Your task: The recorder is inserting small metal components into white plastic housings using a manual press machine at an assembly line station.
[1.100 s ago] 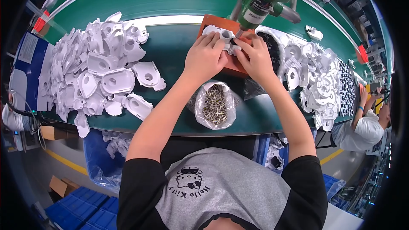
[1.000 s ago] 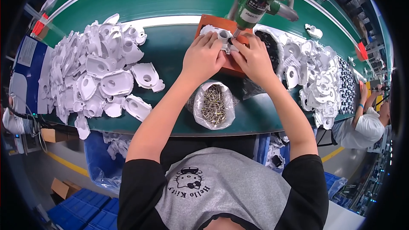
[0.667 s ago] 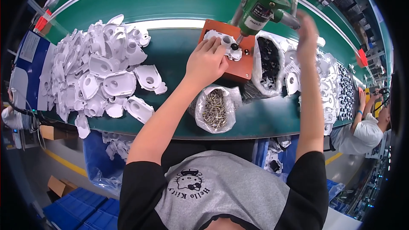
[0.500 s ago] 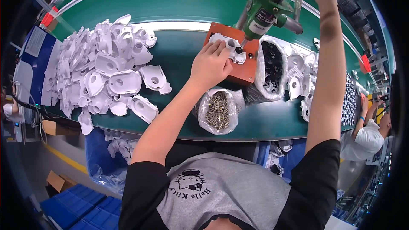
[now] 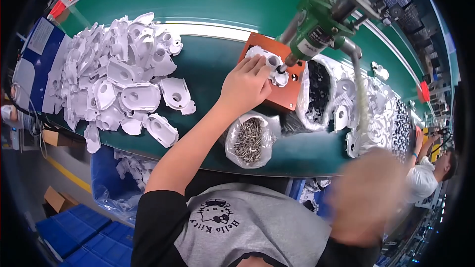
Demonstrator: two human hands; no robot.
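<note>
On the orange fixture block [image 5: 284, 94] sits a white plastic housing [image 5: 259, 52] with a round collar. My left hand [image 5: 246, 83] presses on its near side, fingers bent over the edge. A small black piece [image 5: 281, 69] shows on the housing's right end, beside the tip of the green press [image 5: 316, 34]. I cannot tell whether the tip touches it. From the press a blurred lever [image 5: 362, 101] reaches down to my right hand [image 5: 367, 170], which is smeared by motion, its fingers unreadable.
A bag of screws [image 5: 249, 141] and a bag of black parts [image 5: 317, 94] stand beside the fixture. White housings are heaped at left [image 5: 111, 76] and right [image 5: 381, 123]. Blue bins [image 5: 109, 183] sit below the bench edge. Another person [image 5: 424, 180] works far right.
My right hand has come down from the top of the press toward me, and the lever has swung down. The press tip has shifted near the black piece. My left hand stays on the housing.
</note>
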